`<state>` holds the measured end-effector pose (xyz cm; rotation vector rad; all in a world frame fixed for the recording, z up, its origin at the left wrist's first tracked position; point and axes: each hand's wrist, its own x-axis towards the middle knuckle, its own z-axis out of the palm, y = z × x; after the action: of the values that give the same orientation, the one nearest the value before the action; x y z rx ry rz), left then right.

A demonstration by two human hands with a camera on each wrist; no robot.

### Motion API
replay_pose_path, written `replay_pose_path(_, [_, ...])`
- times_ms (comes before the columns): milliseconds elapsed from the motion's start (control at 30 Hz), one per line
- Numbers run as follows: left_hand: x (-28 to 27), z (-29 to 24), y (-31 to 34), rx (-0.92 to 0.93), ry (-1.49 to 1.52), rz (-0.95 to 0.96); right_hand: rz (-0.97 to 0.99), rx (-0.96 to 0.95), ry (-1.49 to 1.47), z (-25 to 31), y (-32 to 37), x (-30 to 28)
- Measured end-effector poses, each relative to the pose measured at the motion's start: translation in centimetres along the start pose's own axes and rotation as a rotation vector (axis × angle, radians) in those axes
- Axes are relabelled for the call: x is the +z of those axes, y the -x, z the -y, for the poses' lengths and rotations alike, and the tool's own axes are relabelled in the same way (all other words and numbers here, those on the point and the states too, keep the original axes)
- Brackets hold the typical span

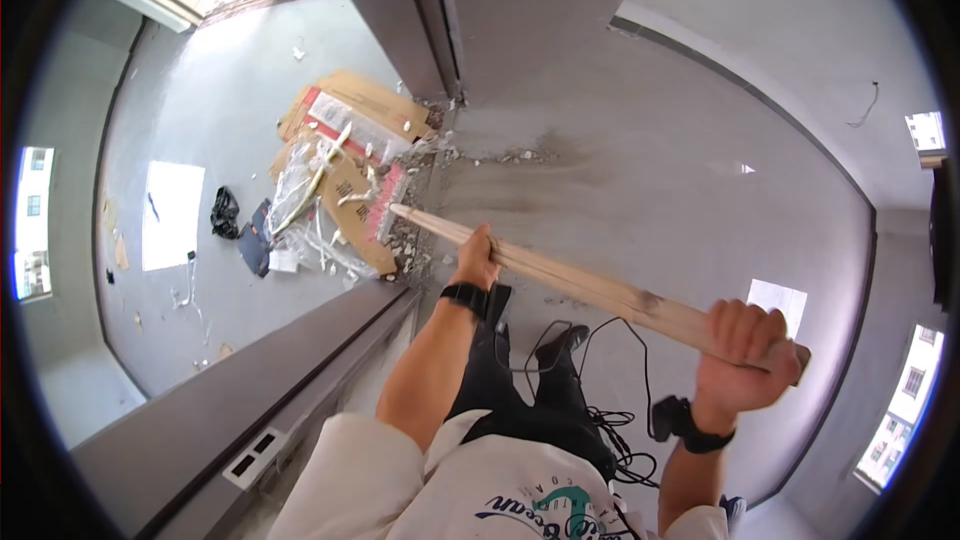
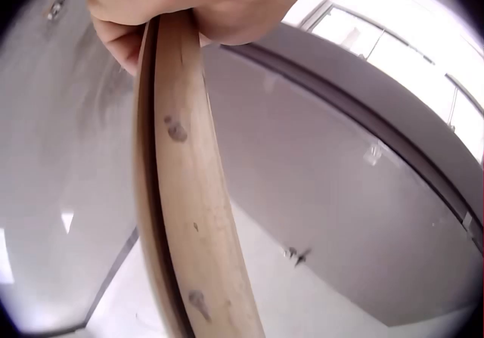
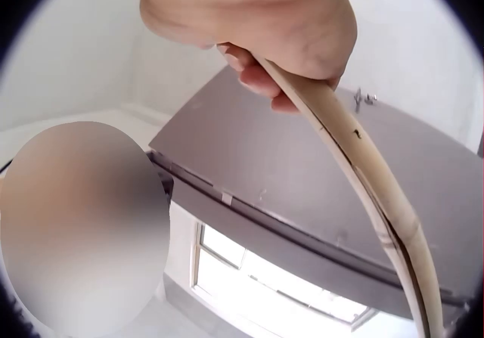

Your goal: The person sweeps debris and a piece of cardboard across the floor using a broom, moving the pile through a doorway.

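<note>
Both my hands grip the long wooden handle point(image 1: 590, 290) of a broom. My left hand point(image 1: 478, 258) curls round it lower down, nearer the head. My right hand point(image 1: 745, 345) clasps the top end. The broom's pink-red bristle head point(image 1: 385, 202) rests on the grey concrete floor against a pile of rubble and rubbish. In the left wrist view the handle point(image 2: 189, 202) runs down from my left hand point(image 2: 189, 5). In the right wrist view my right hand point(image 3: 249, 20) wraps the handle point(image 3: 363, 172).
Flattened cardboard point(image 1: 355, 110), clear plastic sheeting point(image 1: 300, 190) and a black bag point(image 1: 225, 212) lie past the broom head. Grey wall panels point(image 1: 240, 380) flank a doorway, with a socket plate point(image 1: 255, 455) low on the left one. Black cables point(image 1: 610, 420) trail by my feet.
</note>
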<state>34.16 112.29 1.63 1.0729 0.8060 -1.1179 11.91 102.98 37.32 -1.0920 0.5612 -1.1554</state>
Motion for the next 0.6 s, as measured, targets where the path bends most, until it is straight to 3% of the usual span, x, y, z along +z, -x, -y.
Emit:
replay_pose_path(67, [3.6, 1.3, 6.3, -0.102, -0.035, 0.037, -0.051, -0.033, 0.038, 3.5, -0.2, -2.5])
replay_pose_path(167, [7.5, 6.2, 9.4, -0.24, -0.061, 0.199, -0.005, -0.124, 0.099, 10.1, -1.3, -5.6])
replay_pose_path(200, [9.4, 7.5, 10.4, -0.308, -0.06, 0.222, -0.087, -0.19, 0.13, 12.0, -1.6, -5.7])
replay_pose_path(367, [18.4, 11.9, 13.4, -0.544, 0.16, 0.419, 0.276, -0.296, 0.488, 19.0, -5.4, -4.1])
replay_pose_path(500, [25.0, 10.8, 11.5, -0.643, 0.237, 0.434, 0.633, -0.2, 0.697, 13.5, -9.8, 2.6])
replay_pose_path(600, [28.0, 11.8, 2.9, -0.663, 0.327, 0.401, 0.788, -0.126, 0.786, 4.2, -13.1, 6.7])
